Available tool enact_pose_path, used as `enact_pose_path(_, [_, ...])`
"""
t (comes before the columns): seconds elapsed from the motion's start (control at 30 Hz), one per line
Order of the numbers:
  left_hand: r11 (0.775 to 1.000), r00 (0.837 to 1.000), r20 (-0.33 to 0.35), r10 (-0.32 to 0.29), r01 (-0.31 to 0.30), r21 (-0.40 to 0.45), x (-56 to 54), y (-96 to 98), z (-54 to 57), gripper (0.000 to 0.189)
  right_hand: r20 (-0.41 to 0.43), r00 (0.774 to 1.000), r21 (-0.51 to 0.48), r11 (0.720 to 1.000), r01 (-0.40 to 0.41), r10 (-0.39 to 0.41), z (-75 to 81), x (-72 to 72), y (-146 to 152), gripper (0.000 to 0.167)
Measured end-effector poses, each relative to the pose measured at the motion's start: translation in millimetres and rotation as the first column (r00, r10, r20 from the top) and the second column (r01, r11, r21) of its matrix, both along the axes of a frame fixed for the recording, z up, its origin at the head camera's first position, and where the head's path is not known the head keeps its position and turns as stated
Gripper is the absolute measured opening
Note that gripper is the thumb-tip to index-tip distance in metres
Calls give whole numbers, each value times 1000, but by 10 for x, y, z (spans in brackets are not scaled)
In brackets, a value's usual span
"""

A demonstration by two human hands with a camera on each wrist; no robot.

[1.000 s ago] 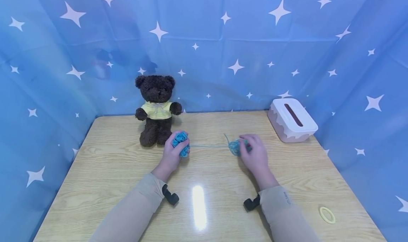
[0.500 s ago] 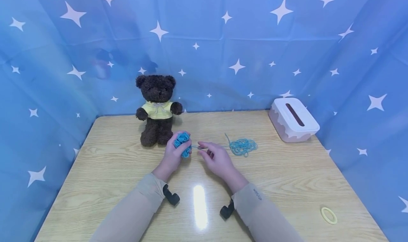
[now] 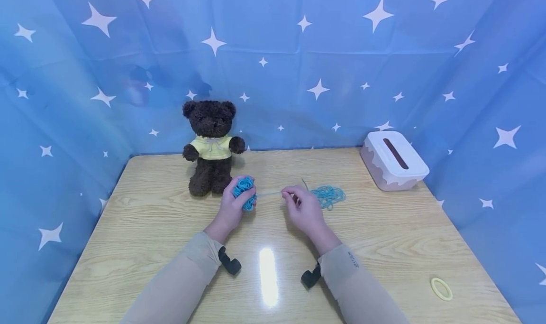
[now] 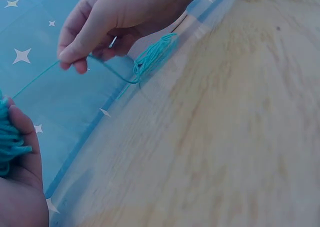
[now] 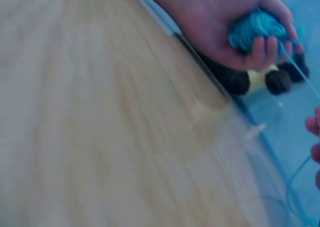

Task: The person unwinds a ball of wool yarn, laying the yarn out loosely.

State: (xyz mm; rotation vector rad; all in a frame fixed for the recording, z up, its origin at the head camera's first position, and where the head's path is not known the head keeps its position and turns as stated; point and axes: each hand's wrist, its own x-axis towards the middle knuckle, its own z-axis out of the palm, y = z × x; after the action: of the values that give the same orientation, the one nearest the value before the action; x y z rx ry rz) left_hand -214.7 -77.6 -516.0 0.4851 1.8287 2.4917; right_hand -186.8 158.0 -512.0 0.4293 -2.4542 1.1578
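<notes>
My left hand (image 3: 232,205) grips a bundle of blue yarn (image 3: 244,191), its thumb lying across the front of the bundle. From that bundle a single strand (image 4: 35,79) runs to the right, looking taut. Thumb and fingers of my right hand (image 3: 304,210) pinch this strand, a short way right of the bundle. Beyond the right hand, a loose heap of the same yarn (image 3: 330,197) lies on the table with one end sticking up. The strand sags from the right fingers down to this heap in the left wrist view. Only fingertips of the right hand show in the right wrist view.
A dark brown teddy bear (image 3: 211,148) in a yellow top stands behind my left hand. At the table's back right is a white-lidded tissue box (image 3: 394,160). A pale yellow ring (image 3: 441,289) lies at the front right. A blue starry curtain (image 3: 273,101) encloses the wooden table (image 3: 170,267).
My right hand left the loose heap, came left close to the bundle, then drew back right a little, pinching the strand. The left hand has stayed nearly in place with the bundle.
</notes>
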Motion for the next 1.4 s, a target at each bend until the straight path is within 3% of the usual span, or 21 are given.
enact_pose_path(0.23, [1000,1000,-1,7,-7,26,-4,20,-11,18,-81,987,-43,990,136,-139,-45,-52,399,10])
enact_pose_path(0.57, [998,999,10,47,-48,45,-6,22,-2,19,-44,924,8,925,381,-380,-80,-57,1059,13])
enact_pose_path(0.73, [995,997,5,78,-78,57,-2,12,0,19,35,883,79,882,465,-469,-100,-44,1267,18])
enact_pose_path(0.87, [994,996,17,91,-91,55,-3,1,0,19,141,865,181,871,456,-482,-96,-33,1326,23])
enact_pose_path(1.0, [996,997,28,73,-75,55,2,-3,-4,18,204,862,264,874,408,-464,-80,-20,1315,30])
enact_pose_path(1.1, [998,998,27,49,-50,35,11,0,0,18,187,869,276,873,402,-459,-71,-15,1276,30])
enact_pose_path(1.27, [1000,1000,18,24,-24,2,24,9,23,19,24,911,164,900,403,-412,-69,-37,1125,27])
enact_pose_path(1.4, [999,1000,12,23,-22,-23,23,7,25,20,-102,953,47,956,291,-285,-42,-25,854,23])
